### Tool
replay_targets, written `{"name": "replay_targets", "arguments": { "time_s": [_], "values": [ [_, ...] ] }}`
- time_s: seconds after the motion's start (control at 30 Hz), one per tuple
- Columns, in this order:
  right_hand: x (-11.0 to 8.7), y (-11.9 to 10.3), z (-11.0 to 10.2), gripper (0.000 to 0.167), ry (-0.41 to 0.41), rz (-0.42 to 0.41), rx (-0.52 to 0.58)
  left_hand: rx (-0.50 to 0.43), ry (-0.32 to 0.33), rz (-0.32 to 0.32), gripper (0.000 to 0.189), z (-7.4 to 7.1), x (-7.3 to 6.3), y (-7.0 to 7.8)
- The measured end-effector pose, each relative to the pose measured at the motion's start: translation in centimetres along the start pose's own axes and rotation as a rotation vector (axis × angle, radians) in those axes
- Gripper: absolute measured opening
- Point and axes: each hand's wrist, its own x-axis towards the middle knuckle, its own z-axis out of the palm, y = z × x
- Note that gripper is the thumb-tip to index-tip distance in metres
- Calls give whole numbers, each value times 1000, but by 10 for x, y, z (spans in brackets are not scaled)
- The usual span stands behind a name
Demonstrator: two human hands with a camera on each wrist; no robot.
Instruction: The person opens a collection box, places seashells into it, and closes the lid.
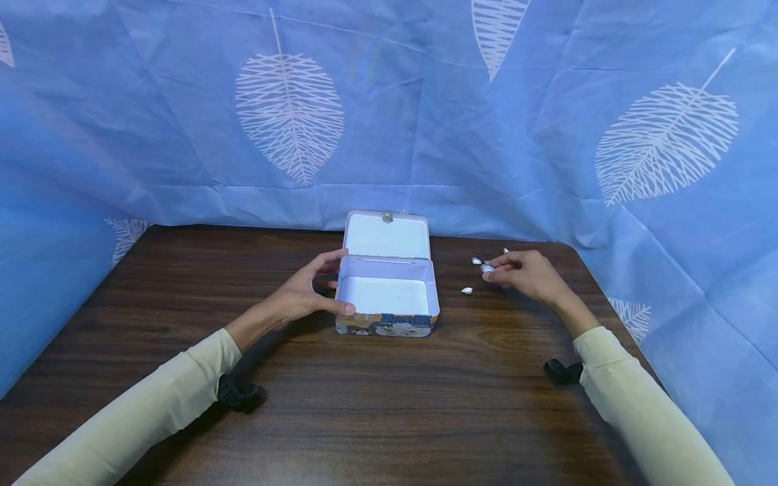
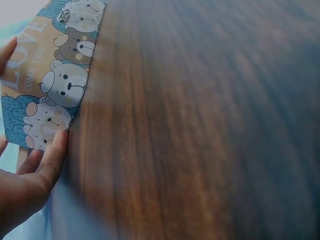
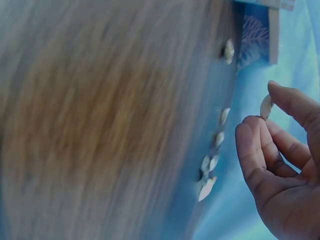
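Head view, and it's the left hand (image 1: pixel 302 291) at far left, thumb and fingers gripping the left side of the tin box (image 1: pixel 365 329)! That box sits mid-surface (image 1: pixel 389 412), lid (image 1: pixel 387 236) raised at the back, white interior facing up; the left wrist view shows cartoon bears and "LOVE" across its front. Moving right, 1 loose pale piece (image 1: pixel 467 291) lies on the surface, with more clustered just beyond. And at far right, the right hand (image 1: pixel 531 275) pinches 1 small pale piece (image 3: pixel 266 106) between thumb and fingertips, well apart from the box!
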Motion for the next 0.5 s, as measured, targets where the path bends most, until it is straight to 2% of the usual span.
{"name": "replay_targets", "arguments": {
  "time_s": [0.27, 0.5],
  "values": [
    [-8, -24, 7, 51, 62, -67, -12, -8, 7, -7, 113, 1, 0, 0],
    [-10, -41, 14, 46, 71, -105, -11, -15, 4, -11, 113, 2, -1, -1]
  ]
}}
